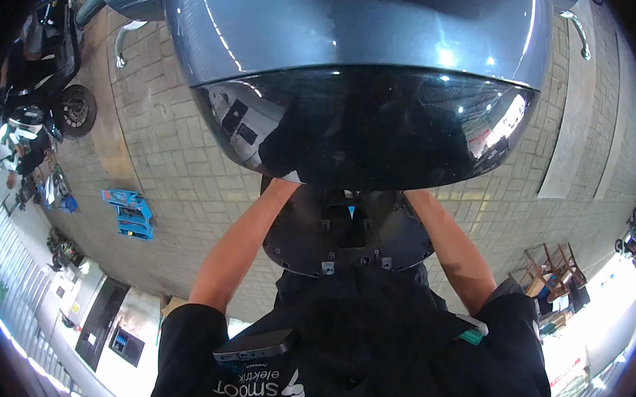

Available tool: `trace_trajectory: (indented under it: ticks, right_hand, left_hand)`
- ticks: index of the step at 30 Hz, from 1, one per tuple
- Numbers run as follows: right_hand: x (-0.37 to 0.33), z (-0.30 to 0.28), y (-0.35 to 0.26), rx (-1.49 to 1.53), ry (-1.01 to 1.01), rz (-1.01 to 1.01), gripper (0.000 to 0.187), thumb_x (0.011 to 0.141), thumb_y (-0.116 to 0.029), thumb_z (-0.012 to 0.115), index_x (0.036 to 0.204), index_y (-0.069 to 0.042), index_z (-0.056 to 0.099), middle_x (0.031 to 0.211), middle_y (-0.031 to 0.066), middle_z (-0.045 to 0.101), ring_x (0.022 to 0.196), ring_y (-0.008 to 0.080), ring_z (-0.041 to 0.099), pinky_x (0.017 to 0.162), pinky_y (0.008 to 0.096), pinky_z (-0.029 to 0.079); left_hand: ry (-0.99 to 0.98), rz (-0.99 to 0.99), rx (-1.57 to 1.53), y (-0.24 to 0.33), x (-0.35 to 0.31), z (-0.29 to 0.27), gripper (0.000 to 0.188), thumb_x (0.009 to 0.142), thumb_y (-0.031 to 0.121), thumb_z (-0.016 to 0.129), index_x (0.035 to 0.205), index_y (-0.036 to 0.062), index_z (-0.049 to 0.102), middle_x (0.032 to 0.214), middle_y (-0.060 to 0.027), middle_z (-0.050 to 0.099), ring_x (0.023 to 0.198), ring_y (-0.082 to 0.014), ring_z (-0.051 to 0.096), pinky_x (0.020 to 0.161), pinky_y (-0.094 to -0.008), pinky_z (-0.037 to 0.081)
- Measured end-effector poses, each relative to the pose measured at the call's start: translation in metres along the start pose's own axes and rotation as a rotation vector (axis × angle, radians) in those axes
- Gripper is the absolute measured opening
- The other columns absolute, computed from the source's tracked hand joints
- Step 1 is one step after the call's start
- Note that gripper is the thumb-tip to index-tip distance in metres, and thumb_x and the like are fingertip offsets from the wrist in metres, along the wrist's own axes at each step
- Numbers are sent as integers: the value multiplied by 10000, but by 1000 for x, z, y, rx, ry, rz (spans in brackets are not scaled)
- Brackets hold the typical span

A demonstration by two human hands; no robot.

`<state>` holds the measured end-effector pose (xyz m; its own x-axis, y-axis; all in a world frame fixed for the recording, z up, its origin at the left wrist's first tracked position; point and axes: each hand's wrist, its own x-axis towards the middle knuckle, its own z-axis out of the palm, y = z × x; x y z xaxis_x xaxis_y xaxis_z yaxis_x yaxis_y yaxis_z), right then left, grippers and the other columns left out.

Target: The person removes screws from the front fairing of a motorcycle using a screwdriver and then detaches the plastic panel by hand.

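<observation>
The glossy grey-blue front of a scooter (270, 21) with a curved black panel (366, 129) stands close before me. Beneath its lower edge, a dark rounded plastic cover (297, 237) with a central opening and small clips along its rim sits against my lap. My left forearm (239, 244) and right forearm (457, 251) reach in from either side of that cover. Both wrists pass under the black panel, which hides both hands and their fingers. Whatever they hold or touch is out of sight.
Brake levers (127, 41) stick out on both sides of the scooter. To the left, a blue tool rack (129, 212) lies on the paved floor (190, 147), with a parked motorcycle (49, 73) beyond. Wooden chairs (553, 275) stand at the right.
</observation>
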<state>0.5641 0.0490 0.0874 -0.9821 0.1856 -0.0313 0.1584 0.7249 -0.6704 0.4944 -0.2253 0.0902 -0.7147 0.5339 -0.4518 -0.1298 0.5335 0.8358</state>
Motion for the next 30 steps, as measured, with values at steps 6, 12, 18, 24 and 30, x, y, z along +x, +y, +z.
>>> trace_trajectory:
  ticks: [6,12,18,24,30]
  right_hand:
    - [14,-38,-58,-44,-336,122,406,877,-272,681,1234,-82,725,1281,164,696,1198,396,632,1043,491,492]
    - [10,-13,-36,-118,-422,-90,397,881,-238,676,1244,-87,727,1291,165,692,1217,369,631,1054,510,488]
    - [-4,15,-14,-524,-352,-575,416,903,-277,681,1277,-100,714,1321,138,684,1249,329,621,1077,487,485]
    - [6,20,-9,-314,-503,-554,422,915,-296,660,1286,-100,704,1333,133,673,1253,322,615,1083,482,480]
    - [9,22,-5,-219,-586,-512,429,927,-315,639,1294,-100,694,1345,129,663,1257,316,610,1089,476,475]
  left_hand:
    - [52,-3,-17,-25,-9,18,467,1023,283,609,1440,75,586,1506,-124,558,1342,-286,539,1173,-434,403]
    - [-277,-154,242,49,13,5,459,1053,176,599,1478,15,536,1550,-119,522,1387,-274,502,1196,-418,373]
    - [194,-150,-366,61,3,14,304,931,58,655,1229,7,684,1190,-178,717,1092,-302,673,925,-403,503]
    - [218,76,61,59,-4,8,159,932,118,718,1036,1,746,835,-140,716,776,-266,705,695,-403,487]
    - [329,199,289,54,-4,8,133,897,119,710,991,41,762,918,-141,730,823,-383,692,704,-448,511]
